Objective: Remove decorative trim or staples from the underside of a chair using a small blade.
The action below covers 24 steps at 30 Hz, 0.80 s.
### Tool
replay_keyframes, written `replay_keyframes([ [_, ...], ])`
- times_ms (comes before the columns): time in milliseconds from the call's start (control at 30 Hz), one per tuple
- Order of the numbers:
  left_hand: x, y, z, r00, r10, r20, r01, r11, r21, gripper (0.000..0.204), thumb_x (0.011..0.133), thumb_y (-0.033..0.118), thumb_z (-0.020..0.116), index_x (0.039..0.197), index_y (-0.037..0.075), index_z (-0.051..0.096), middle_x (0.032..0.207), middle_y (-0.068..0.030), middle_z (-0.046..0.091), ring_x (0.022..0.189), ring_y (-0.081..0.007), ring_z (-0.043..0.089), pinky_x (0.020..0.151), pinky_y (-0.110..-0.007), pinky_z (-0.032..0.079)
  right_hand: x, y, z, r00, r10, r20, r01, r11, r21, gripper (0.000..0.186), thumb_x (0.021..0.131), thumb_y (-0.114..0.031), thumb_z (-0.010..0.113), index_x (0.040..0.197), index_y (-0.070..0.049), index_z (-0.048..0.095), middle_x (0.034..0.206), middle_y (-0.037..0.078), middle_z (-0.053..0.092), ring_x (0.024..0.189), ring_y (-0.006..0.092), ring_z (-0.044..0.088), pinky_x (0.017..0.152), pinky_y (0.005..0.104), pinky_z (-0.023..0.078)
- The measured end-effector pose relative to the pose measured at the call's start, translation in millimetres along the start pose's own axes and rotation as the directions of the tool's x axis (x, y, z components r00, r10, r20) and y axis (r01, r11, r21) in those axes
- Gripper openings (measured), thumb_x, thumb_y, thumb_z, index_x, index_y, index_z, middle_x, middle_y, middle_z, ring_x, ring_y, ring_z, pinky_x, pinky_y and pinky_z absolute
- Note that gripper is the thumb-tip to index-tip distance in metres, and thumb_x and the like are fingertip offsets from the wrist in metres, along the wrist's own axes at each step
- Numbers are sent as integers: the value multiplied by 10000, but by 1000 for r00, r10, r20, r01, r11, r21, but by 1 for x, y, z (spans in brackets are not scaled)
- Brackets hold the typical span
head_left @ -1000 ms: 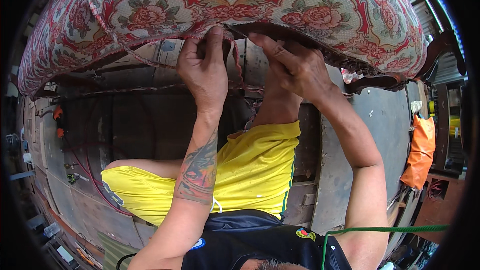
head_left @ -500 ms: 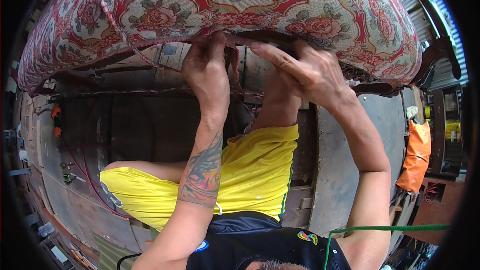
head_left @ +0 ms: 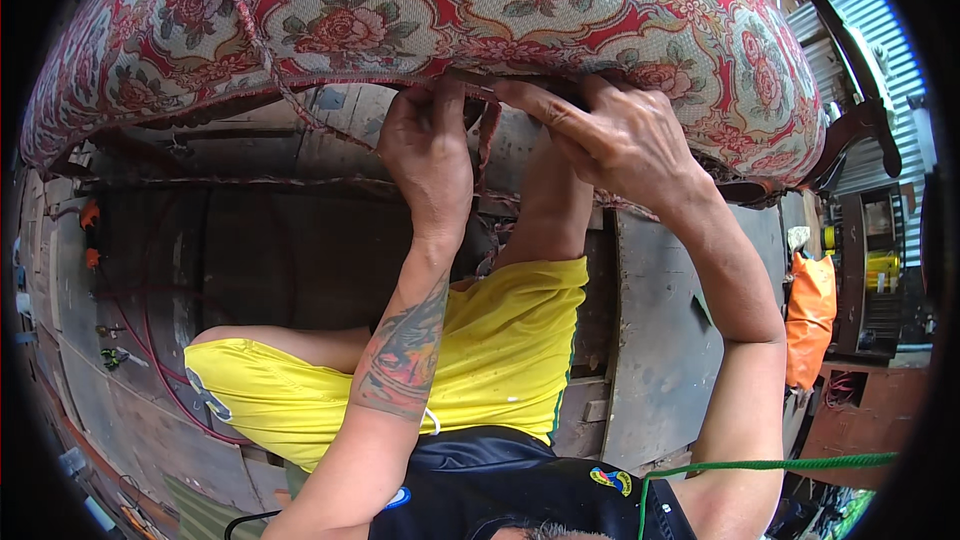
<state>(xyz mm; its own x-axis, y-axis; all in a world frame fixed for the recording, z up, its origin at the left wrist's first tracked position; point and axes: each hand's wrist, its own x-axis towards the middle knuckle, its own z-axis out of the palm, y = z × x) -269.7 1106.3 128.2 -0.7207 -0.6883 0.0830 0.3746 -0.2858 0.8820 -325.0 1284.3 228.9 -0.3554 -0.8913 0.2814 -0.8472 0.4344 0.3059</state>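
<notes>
A floral red-and-cream upholstered piece point(head_left: 350, 25) with a carved dark wooden frame point(head_left: 850, 140) fills the top of the view. My left hand point(head_left: 425, 160) pinches the fabric's lower edge near the middle. Beside it my right hand point(head_left: 625, 145) has its index finger extended to that edge, at a thin strip too small to make out; its other fingers bend under the cover, their tips hidden. A braided fabric cord point(head_left: 255, 40) hangs over the upholstery, and a loose strip point(head_left: 487, 135) dangles between my hands.
I sit cross-legged in yellow shorts point(head_left: 500, 360) on worn boards point(head_left: 640, 360). An orange-and-black tool point(head_left: 91, 230) with red hose lies at left. An orange bag point(head_left: 810, 320) stands at right, near corrugated sheeting point(head_left: 890, 40). A green rope point(head_left: 790, 463) crosses the lower right.
Both hands have shifted slightly down and to the right in the view, still at the fabric edge. The upholstered piece also appears shifted rightward as the view moved.
</notes>
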Motion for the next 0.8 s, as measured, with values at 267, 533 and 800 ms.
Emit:
replay_keyframes([
  [267,-2,11,3,998,-59,-10,58,998,-7,213,1016,141,700,933,-45,639,872,-38,668,788,-73,542,720,-260,460,-2,1,1,999,36,11,-36,999,36,769,877,-155,713,1562,-417,479,767,105,555,619,293,604,561,440,526],
  [533,2,7,1,999,-53,4,53,998,-38,185,1008,121,704,945,-40,640,869,-59,689,772,-80,585,695,-261,484,4,-3,-8,998,27,61,-23,997,-72,749,958,-92,589,1600,-435,414,680,79,598,591,257,670,537,422,572],
  [800,1,12,8,993,93,68,-89,994,-59,121,1034,99,683,1026,-10,632,788,-46,705,601,-43,579,488,-221,427,2,-8,-2,993,80,84,-74,995,-68,737,973,-84,563,1589,-461,417,687,110,600,564,272,677,510,421,582],
])
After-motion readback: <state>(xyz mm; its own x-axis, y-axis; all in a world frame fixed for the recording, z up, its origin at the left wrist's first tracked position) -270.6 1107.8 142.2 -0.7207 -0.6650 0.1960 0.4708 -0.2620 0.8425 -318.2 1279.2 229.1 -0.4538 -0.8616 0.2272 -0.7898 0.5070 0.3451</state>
